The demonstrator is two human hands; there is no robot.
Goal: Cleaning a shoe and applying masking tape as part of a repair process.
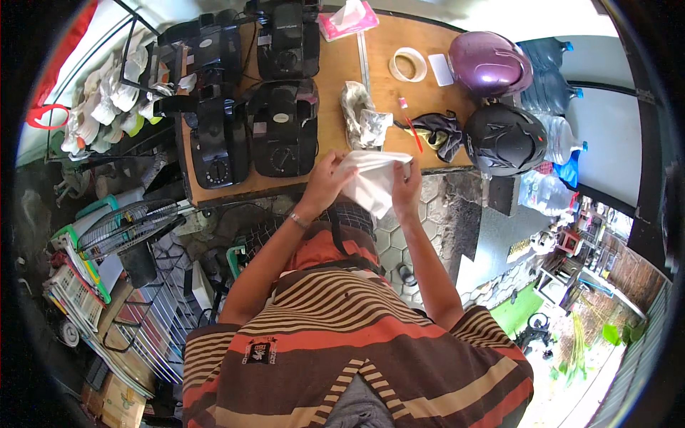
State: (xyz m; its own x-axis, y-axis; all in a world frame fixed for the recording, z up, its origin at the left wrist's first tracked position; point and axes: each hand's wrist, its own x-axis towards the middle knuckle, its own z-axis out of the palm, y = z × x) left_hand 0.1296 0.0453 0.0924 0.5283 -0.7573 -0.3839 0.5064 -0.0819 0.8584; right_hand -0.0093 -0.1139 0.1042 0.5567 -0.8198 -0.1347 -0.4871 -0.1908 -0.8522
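White sheet stretched between your two hands

The thin white sheet (374, 180) spans the gap between your hands, over the near edge of the table, its top side running from one grip to the other and its loose part drooping toward you to a point. Soft folds run across it; whether it is paper or plastic, you cannot tell from here.

Your left hand (330, 182) is closed on the sheet's left side, near the upper part, so most of the sheet lies to the right of that grip. Your right hand (407, 187) pinches the upper right corner between thumb and fingers, so the sheet lies to the left of that grip and below it. A band (300, 221) circles your left wrist.

Just beyond the sheet, a crumpled grey-and-white bundle (360, 118) rests on the wooden table (332, 68). To its right you have a thin red stick (414, 135) beside a dark cloth with yellow patches (444, 132), then a black helmet (505, 139) with a purple helmet (491, 64) behind it. Farther back lie a roll of tape (422, 68), a white card (440, 70) and a pink tissue pack (348, 21). On your left, black machines (282, 127) crowd the table.
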